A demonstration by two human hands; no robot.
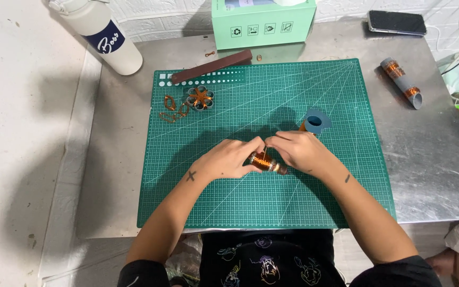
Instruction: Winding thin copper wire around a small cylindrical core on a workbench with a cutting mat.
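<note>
Both hands meet at the green mat's centre, my left hand and right hand pinched on a copper wire spool, grey tube at one o'clock.

The bench is brushed metal with a dull sheen. On it lies a matt green cutting mat, rubbery-looking and printed with a fine grid. The coil at centre frame is glossy copper-coloured wire. The bottle, upper left, looks like smooth white plastic.
</note>
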